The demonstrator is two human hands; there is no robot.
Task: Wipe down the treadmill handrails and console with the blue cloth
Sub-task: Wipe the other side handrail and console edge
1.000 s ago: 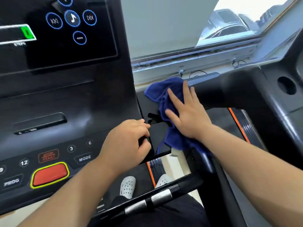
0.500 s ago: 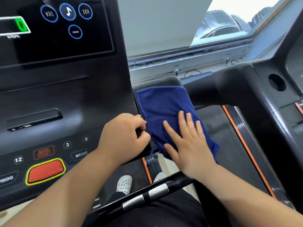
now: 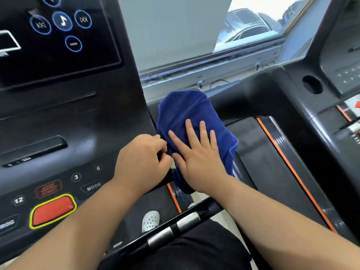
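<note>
Beyond the black treadmill console (image 3: 64,121) I see a window (image 3: 253,30) with parked cars outside and a second treadmill (image 3: 303,106) off to the right. My right hand (image 3: 200,160) lies flat on the blue cloth (image 3: 187,114), its fingers (image 3: 191,131) spread and pressing the cloth onto the handrail (image 3: 240,170) just beside the console's right edge, the cloth draped over the rail and hanging down on both sides. My left hand (image 3: 142,160) is curled at the console's corner with its fingers (image 3: 157,140) bent tight against the cloth's edge, though I cannot tell whether they pinch it.
</note>
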